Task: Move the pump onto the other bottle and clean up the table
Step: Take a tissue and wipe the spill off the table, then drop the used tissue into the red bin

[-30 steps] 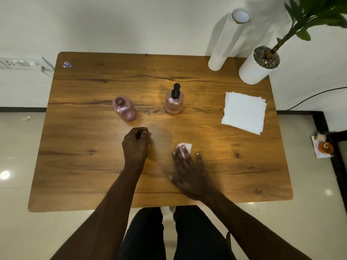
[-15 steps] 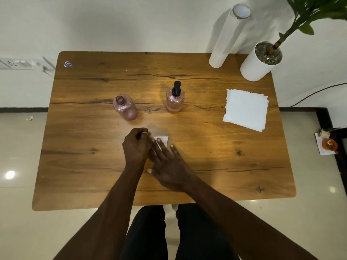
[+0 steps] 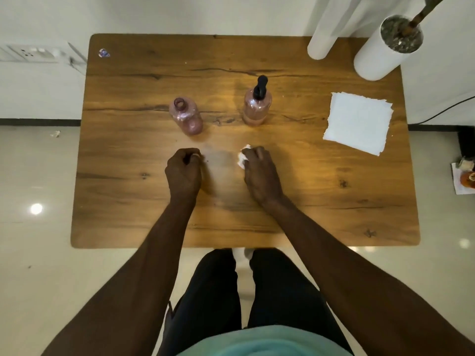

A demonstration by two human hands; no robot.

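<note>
1. Right hand (image 3: 259, 173): grip closing around a crumpled white tissue (image 3: 242, 158), resting on the wooden bench (image 3: 308, 191).
2. Left hand (image 3: 183, 173): sitting fisted, contents indiscernible.
3. Black pump (image 3: 260, 86): sitting on the right-side pink plastic bottle (image 3: 257, 109); the open-necked pink bottle (image 3: 186, 119) standing to its left.

A wooden table (image 3: 128, 201) carries 2 pink bottles beyond the hands: an open bottle (image 3: 186, 119) past the left fist (image 3: 183, 170) and a pump bottle (image 3: 257, 105) past the right hand (image 3: 259, 173), which presses a crumpled tissue (image 3: 242, 158). Napkins (image 3: 357, 122) lie further right, a roll (image 3: 320, 39) and planter (image 3: 380, 55) behind.
</note>
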